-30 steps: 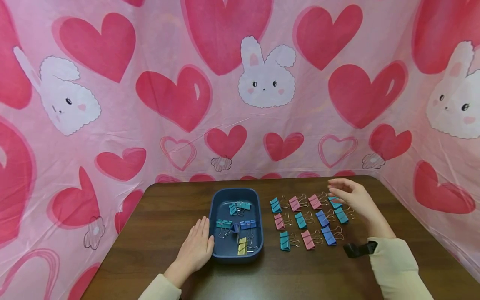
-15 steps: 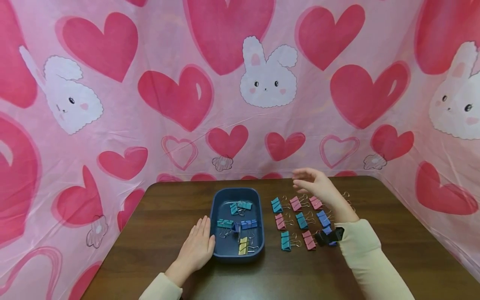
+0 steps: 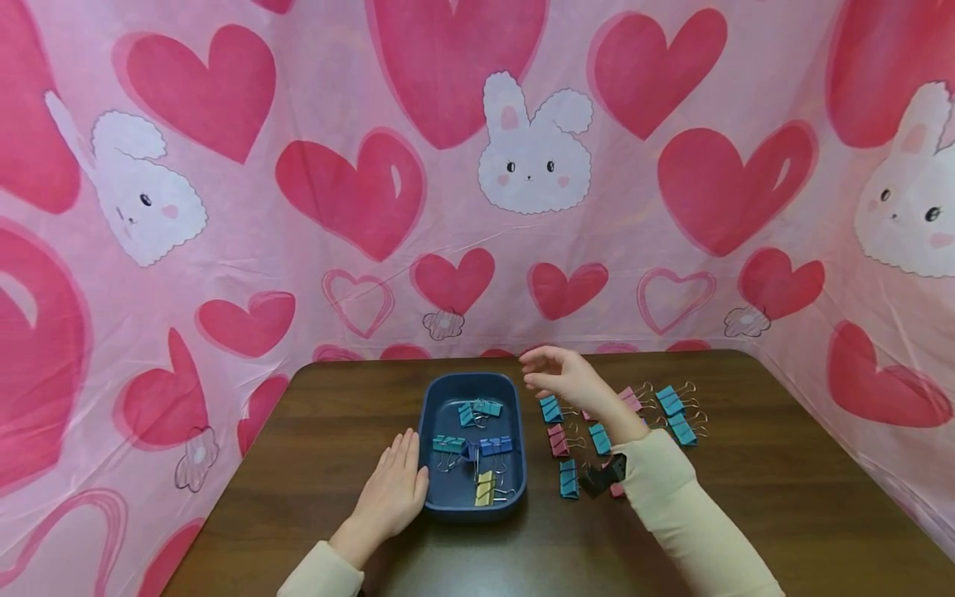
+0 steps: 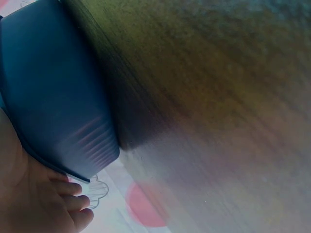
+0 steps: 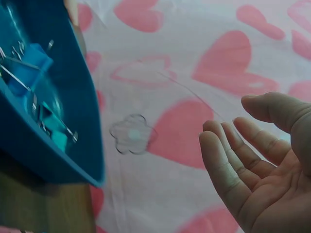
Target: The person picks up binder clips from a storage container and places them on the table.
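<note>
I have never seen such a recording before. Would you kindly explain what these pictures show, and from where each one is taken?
There is no machine here, only a person's two bare hands. The wide picture comes from a camera worn on the head, looking forward and down. The other two come from cameras on the wrists: one shows the outer wall of a blue tray beside the left hand, the other shows the right hand and part of the tray's inside.

On the brown table stands the tray, holding a yellow clip and several teal and blue ones. To its right lie more teal clips and pink clips, some hidden behind the right arm.

The left hand rests against the tray's left side. The right hand is raised, holding nothing.
</note>
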### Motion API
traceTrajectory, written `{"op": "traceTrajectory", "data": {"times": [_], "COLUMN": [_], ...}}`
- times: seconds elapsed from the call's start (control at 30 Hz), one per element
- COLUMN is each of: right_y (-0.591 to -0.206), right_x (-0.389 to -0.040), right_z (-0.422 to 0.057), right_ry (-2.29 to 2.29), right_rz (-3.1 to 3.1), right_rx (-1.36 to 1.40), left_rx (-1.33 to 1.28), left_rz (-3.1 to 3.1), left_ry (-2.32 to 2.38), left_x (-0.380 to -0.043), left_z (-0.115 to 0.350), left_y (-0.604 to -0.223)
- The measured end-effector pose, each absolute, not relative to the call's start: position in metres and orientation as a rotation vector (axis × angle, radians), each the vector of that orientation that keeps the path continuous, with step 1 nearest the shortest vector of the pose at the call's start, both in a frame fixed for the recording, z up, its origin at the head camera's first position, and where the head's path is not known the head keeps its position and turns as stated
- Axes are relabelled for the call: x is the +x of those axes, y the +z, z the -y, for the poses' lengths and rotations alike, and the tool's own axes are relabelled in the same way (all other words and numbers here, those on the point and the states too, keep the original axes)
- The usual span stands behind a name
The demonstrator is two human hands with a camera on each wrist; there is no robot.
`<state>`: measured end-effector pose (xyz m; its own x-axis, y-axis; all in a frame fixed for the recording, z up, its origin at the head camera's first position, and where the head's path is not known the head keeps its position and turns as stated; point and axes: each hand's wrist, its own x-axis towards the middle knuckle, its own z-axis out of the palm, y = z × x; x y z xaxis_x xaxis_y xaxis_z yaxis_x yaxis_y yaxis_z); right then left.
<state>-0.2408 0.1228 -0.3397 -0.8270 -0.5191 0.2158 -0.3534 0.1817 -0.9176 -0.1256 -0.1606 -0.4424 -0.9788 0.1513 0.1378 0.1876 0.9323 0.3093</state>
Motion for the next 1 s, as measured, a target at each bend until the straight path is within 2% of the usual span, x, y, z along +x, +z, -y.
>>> {"op": "traceTrajectory", "data": {"times": [0.3,0.57,0.8,1.0], "right_y": [-0.356,-0.348,-0.390,-0.402], "right_x": [-0.238,-0.211,-0.223,-0.221], "right_z": [-0.080,-0.053,-0.035,-0.020], "right_ry": [-1.663,-1.593,-1.568,-1.525], "right_rz": [-2.215,-2.180,-2.129,-2.108], "right_rx": [-0.914,-0.931,-0.858,-0.847], "left_rx": [-0.251,-0.251,-0.242,-0.252], "left_rz": [2.991,2.993,2.994,2.990], "left_ry": [-0.492,-0.481,-0.485,-0.470], "left_x": [-0.128,-0.128,-0.128,-0.128], "left_z": [0.161,0.160,0.160,0.160], "left_y": [-0.446,-0.444,-0.444,-0.444]}}
